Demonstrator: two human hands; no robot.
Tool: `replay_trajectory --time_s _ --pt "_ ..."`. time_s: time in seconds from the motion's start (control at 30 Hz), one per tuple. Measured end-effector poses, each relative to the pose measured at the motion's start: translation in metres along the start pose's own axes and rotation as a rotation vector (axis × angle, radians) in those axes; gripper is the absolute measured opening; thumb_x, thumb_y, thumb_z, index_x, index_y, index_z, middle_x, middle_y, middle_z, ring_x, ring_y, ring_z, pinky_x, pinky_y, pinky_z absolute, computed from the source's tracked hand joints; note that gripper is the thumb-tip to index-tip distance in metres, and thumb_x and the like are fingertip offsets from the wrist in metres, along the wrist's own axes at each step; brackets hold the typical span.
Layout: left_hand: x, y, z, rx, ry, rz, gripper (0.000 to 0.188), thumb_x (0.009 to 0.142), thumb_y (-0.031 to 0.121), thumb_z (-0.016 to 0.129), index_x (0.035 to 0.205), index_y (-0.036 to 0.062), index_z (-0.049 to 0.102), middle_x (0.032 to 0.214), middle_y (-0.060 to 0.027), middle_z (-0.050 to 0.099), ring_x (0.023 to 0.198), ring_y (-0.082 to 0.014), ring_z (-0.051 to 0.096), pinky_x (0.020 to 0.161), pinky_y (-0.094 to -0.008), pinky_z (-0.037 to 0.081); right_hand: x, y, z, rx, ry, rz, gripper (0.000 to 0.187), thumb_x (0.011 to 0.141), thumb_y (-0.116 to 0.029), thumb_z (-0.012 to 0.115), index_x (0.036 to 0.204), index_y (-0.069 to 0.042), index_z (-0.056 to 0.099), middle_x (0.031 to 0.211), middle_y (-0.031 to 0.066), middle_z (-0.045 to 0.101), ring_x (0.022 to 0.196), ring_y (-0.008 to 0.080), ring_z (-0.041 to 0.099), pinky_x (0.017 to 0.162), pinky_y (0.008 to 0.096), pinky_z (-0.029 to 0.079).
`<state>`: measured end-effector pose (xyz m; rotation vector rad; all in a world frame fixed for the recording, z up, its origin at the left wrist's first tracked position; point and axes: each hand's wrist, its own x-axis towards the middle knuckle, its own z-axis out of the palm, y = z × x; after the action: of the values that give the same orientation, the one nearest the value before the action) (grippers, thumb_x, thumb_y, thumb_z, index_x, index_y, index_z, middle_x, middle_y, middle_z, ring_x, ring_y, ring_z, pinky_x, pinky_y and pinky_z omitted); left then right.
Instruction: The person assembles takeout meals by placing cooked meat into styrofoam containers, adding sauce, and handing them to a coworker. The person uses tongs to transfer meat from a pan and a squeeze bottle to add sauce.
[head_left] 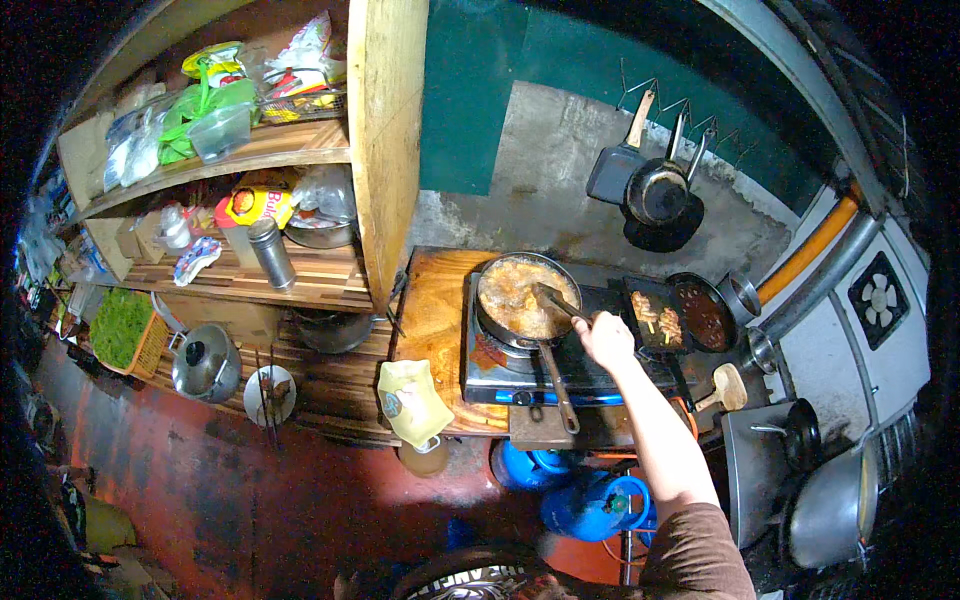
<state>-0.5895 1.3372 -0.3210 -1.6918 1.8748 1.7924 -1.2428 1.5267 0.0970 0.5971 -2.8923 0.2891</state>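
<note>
My right hand (pixel 606 340) is closed round the handle of a dark cooking utensil (pixel 562 304), whose exact kind I cannot make out. The utensil's tip dips into a frying pan (pixel 487 322) of bubbling, foamy oil with pieces of food (pixel 525 295) in it. The pan sits on the left side of a black gas stove (pixel 490 385), its long handle (pixel 559 390) pointing toward me. Right of my hand, a square pan (pixel 660 345) holds skewered meat (pixel 668 328). Next to it stands a round pan of dark red sauce (pixel 704 310). My left hand is out of view.
A pale yellow tray (pixel 420 405) lies at the counter's front edge. Blue gas cylinders (pixel 590 510) stand below. At right are a wooden spoon (pixel 730 388) and a large wok (pixel 825 520). Pans (pixel 660 192) hang on the wall. At left stands a lidded pot (pixel 207 365).
</note>
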Motion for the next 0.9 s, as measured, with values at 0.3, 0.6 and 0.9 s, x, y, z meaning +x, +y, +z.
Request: replay_trajectory --time_s 0.3,0.6,0.9 --pt "-0.006 -0.009 -0.008 0.033 0.031 -0.046 0.031 0.098 0.017 0.057 0.127 0.0080 0.056 0.118 -0.0093 0.061 0.098 -0.0232 0.061 0.087 -0.0450 0.052 -0.006 -0.008 0.014 0.035 -0.116 0.057 0.058 0.092 -0.055 0.057 0.103 0.001 0.066 0.098 0.0262 0.068 0.100 0.0392 0.065 0.090 0.0477 0.051" --pt "-0.022 -0.063 -0.036 -0.105 0.100 -0.070 0.039 0.098 0.018 0.058 0.135 0.0073 0.052 0.128 -0.0117 0.058 0.108 -0.0249 0.059 0.093 -0.0468 0.050 -0.084 -0.072 -0.018 0.168 0.120 0.037 0.050 0.094 -0.049 0.056 0.087 0.000 0.062 0.073 0.0251 0.067 0.072 0.0410 0.068 0.067 0.0502 0.054" --pt "-0.055 -0.136 -0.103 0.040 0.104 0.042 0.059 0.087 0.046 0.066 0.124 0.0005 0.061 0.123 -0.0244 0.063 0.117 -0.0386 0.060 0.094 -0.0442 0.049 -0.220 -0.197 0.168 0.335 -0.277 0.109 0.052 0.095 -0.045 0.055 0.116 0.003 0.052 0.095 0.0340 0.065 0.093 0.0505 0.063 0.083 0.0551 0.050"
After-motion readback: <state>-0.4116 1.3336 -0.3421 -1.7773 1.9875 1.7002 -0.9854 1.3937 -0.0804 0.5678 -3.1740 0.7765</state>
